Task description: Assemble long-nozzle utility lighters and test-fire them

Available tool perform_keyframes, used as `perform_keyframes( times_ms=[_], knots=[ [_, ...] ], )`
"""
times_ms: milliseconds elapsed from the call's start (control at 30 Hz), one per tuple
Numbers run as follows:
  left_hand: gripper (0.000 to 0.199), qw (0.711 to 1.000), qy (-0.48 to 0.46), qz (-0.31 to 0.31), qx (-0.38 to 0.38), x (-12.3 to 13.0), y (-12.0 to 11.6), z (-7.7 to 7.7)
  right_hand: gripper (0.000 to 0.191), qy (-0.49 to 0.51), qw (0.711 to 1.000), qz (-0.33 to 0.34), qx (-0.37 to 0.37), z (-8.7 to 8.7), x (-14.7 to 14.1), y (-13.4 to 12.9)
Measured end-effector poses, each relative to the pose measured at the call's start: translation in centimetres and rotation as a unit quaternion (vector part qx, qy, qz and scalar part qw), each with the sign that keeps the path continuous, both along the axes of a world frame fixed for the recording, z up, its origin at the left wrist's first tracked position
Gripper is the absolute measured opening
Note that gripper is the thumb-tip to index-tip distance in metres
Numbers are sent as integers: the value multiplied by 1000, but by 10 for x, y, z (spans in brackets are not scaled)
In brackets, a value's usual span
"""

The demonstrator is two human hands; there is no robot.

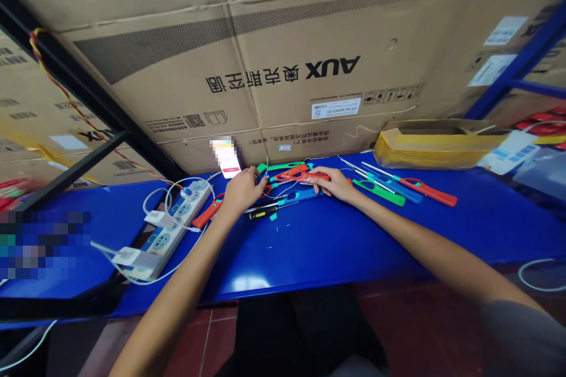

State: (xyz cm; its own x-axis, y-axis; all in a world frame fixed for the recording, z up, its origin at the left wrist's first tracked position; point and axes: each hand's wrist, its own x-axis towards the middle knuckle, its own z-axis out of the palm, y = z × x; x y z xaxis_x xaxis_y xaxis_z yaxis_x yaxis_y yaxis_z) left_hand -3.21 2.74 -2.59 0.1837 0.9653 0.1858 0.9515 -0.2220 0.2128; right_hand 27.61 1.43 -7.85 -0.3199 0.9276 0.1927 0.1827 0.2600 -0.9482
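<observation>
The left hand (243, 191) and right hand (333, 184) work close together on a blue workbench (336, 241) — both narrowly closed.
The left fingertips pinch at a thin white wire (266, 169), just beside a green-handled lighter (280, 166); the right hand grips a red-handled lighter (300, 175) — a black-and-yellow screwdriver (260, 212) lies just below, a power strip (174, 230) further left.

The left hand (242, 190) hides what lies under its fingers, and the phone screen (227, 160) is pixelated.

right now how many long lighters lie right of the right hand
3: a red one farthest right, a blue one beside it, a green one nearest the right hand; some may be hidden.
</observation>
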Motion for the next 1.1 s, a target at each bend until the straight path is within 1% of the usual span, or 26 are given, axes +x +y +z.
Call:
perform_keyframes(
  times_ms=[67, 167, 267, 300, 433, 533, 633, 767, 800, 867, 900, 933, 967, 1000, 1100],
  knots=[
    [32, 1000, -12, 4, -10, 5, 14, -2, 34, 1, 1000, -3, -1, 0, 1, 0],
    [30, 997, -77, 19, -25, 12, 31, -8, 35, 1, 1000, -6, -3, 0, 1, 0],
    [37, 993, -111, 33, -20, 16, 41, -17, 34, 20, 1000, 0, -15, 1, 0, 0],
    [37, 991, -125, 34, -20, 17, 43, -20, 33, 32, 999, 3, -25, 1, 0, 0],
    [18, 982, -190, 12, -23, 16, 46, -30, 33, 67, 996, 9, -57, 2, -1, 0],
    [12, 967, -252, -24, -24, 11, 44, -33, 32, 69, 996, 9, -61, 3, -2, -1],
    [11, 946, -313, -75, -27, 7, 38, -31, 35, 76, 995, 10, -57, 3, -4, 0],
    [14, 914, -382, -130, -27, 9, 30, -23, 37, 89, 994, -4, -64, 1, -6, 0],
    [15, 901, -406, -148, -33, 11, 28, -20, 37, 92, 993, -6, -69, 1, -6, 0],
    [16, 853, -482, -192, -61, 17, 22, -16, 37, 96, 992, -8, -77, 1, -6, 1],
    [17, 837, -501, -208, -72, 20, 19, -14, 37, 95, 992, -7, -78, 1, -6, 1],
    [19, 831, -505, -219, -81, 23, 15, -12, 38, 95, 992, -7, -78, 1, -6, 1],
    [21, 836, -492, -226, -85, 26, 12, -10, 38, 94, 993, -8, -76, 1, -6, 1],
    [24, 849, -468, -232, -84, 28, 8, -9, 38, 93, 993, -9, -74, 1, -6, 1],
    [31, 894, -375, -241, -49, 34, 1, -7, 35, 87, 994, -6, -66, 0, -6, 0]
  ],
)
